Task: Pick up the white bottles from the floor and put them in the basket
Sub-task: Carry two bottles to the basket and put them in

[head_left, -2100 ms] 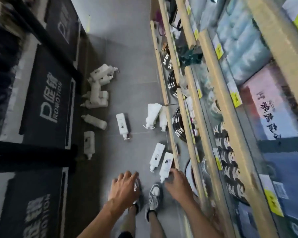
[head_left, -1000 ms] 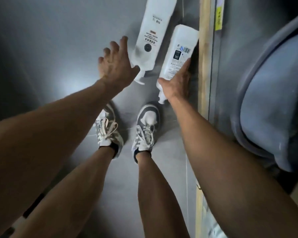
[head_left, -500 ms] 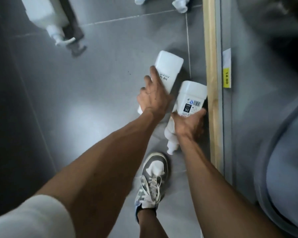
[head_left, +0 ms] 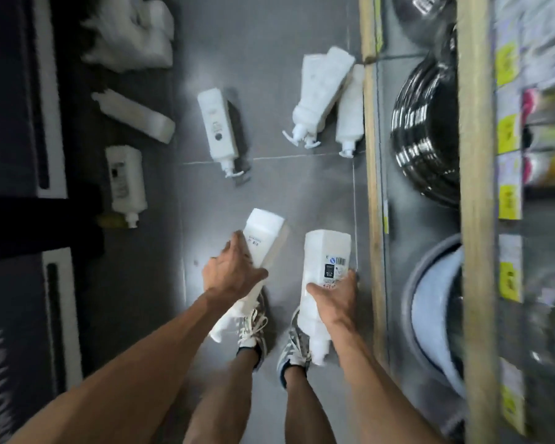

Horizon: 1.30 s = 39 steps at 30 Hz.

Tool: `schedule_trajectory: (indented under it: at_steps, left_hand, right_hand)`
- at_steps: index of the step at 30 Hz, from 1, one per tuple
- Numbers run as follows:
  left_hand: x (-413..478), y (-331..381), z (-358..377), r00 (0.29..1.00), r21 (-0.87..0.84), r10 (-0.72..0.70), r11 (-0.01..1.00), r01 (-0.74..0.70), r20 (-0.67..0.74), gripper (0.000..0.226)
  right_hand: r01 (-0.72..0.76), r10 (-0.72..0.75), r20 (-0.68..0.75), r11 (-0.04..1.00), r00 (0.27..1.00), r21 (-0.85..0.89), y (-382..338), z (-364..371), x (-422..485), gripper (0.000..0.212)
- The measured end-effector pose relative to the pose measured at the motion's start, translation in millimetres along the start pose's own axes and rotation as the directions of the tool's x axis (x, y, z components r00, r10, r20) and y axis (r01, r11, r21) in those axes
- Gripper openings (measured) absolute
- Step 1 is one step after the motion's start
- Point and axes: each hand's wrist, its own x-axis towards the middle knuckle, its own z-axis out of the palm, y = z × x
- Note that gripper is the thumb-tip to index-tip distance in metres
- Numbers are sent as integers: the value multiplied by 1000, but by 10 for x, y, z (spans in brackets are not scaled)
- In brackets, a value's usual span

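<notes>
My left hand grips a white pump bottle, held off the grey floor with its base pointing away from me. My right hand grips a second white bottle that bears a barcode label; its pump end hangs down near my shoes. More white bottles lie on the floor: one in the middle, a pair by the shelf base, one at the left, another angled one and a blurred heap at the far left. No basket is in view.
A wooden-edged shelf unit runs along the right, holding stacked dark bowls and a grey-blue basin. Yellow price tags line an upper shelf rail. Dark display panels stand on the left. My shoes are below my hands.
Both hands closed around the two nearest bottles and lifted them off the floor. The view pulled back upward, bringing more floor bottles and shelves into sight.
</notes>
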Motion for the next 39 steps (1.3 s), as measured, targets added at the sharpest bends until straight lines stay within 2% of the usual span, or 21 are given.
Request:
schedule_trajectory:
  at_steps: [5, 8, 11, 15, 19, 22, 24, 26, 29, 31, 34, 39]
  left_hand:
    - [-1556, -161, -1317, 999, -43, 5, 999, -7, -37, 80]
    - [-2327, -220, -1945, 995, -101, 29, 994, -39, -94, 83]
    - [-2909, -218, -2504, 986, -145, 67, 985, -89, -151, 81]
    - [-3524, -261, -3081, 965, -163, 133, 972, -171, -224, 82]
    - [-3977, -414, -3463, 932, -156, 210, 952, -264, -294, 87]
    - [-4210, -567, -3563, 917, -173, 199, 947, -271, -345, 87]
    - [-4353, -675, -3556, 919, -200, 159, 949, -242, -360, 88]
    - [-4500, -820, -3489, 929, -237, 100, 952, -194, -355, 89]
    - [-4714, -1037, -3310, 935, -321, -43, 944, -78, -353, 92]
    - [-4872, -1147, -3187, 916, -399, -169, 917, 11, -363, 93]
    - [-5105, -1255, -3005, 869, -527, -331, 844, 98, -368, 92]
    - [-5458, -1343, -2754, 786, -656, -511, 732, 186, -348, 91]
  right_hand:
    - [76, -67, 48, 967, 997, -242, -812, -991, -1739, 62]
    - [168, -156, 64, 946, 986, -276, -1171, -1499, -2574, 62]
    - [261, -248, 81, 921, 965, -291, -1524, -1928, -3208, 75]
    - [409, -402, 98, 838, 910, -362, -1976, -2406, -3960, 91]
    - [557, -548, 139, 748, 825, -361, -2260, -2689, -4492, 81]
    - [631, -608, 187, 696, 772, -343, -2375, -2751, -4663, 74]
    - [672, -634, 230, 663, 739, -331, -2425, -2741, -4708, 77]
    - [704, -636, 304, 624, 710, -339, -2421, -2656, -4728, 88]
    - [744, -603, 439, 571, 666, -346, -2443, -2477, -4789, 97]
    - [782, -564, 548, 513, 618, -354, -2530, -2394, -4805, 89]
    - [841, -546, 642, 400, 538, -365, -2701, -2298, -4898, 59]
    - [913, -506, 760, 224, 407, -340, -2897, -2103, -5036, 56]
